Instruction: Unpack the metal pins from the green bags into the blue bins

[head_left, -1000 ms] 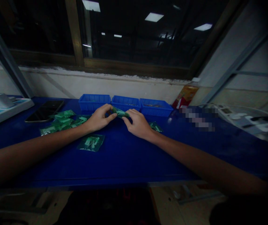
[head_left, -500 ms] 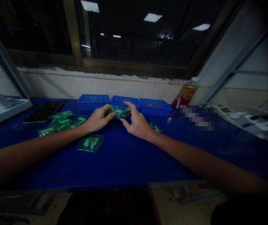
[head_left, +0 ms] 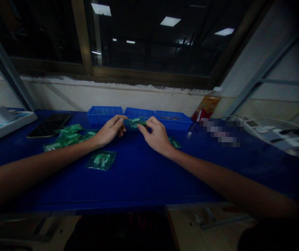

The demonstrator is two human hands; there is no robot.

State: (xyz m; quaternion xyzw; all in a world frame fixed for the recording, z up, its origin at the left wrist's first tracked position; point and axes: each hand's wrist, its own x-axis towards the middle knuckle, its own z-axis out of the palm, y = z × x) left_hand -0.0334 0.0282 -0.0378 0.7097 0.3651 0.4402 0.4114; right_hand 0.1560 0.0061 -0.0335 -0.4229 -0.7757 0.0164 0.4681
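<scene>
Between my two hands a small clear green plastic bag (head_left: 134, 122) is held up in front of the blue bins, with pale plug-like pieces inside. My left hand (head_left: 112, 129) pinches its left edge between thumb and fingers. On the other side, my right hand (head_left: 156, 135) grips the right edge the same way. A similar filled bag (head_left: 101, 160) lies flat on the blue table (head_left: 139, 177), below my left wrist. Left of my left forearm is a heap of such bags (head_left: 69, 135). Another bag (head_left: 175, 142) is partly hidden behind my right wrist.
Three blue bins stand in a row at the back: a left bin (head_left: 104, 115), a middle bin (head_left: 139, 112) and a right bin (head_left: 174, 120). A phone (head_left: 48, 125) and a white power strip (head_left: 8, 125) lie left. A drink bottle (head_left: 206, 108) and white devices (head_left: 275, 134) are at right.
My right hand's fingers, spread at the bag's edge before, have closed onto it. My left thumb has moved up, its fingers have curled, and the bag has tilted slightly.
</scene>
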